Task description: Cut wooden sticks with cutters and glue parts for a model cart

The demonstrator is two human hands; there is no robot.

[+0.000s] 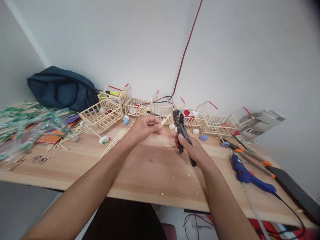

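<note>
My left hand (pixel 149 127) pinches a short pale wooden stick (pixel 166 118) between thumb and fingers, its free end angled up to the right. Wrapped around the handles of a dark hand cutter (pixel 183 130) is my right hand (pixel 188 145), with the tool's head pointing up beside the stick's tip. The stick and cutter look slightly apart. Behind both hands stands a row of small stick-built carts (pixel 218 126) with bottle-cap wheels and red-tipped handles. Loose sticks (pixel 114 142) lie left of my left forearm.
Plastic wrappers (pixel 22 123) and a blue bag (pixel 62 88) fill the left side. On the right are a blue glue gun (pixel 250 175), orange-handled pliers (pixel 255 160), a dark flat object (pixel 295 191) and a box (pixel 262 125). Small offcuts dot the wooden table (pixel 145 176).
</note>
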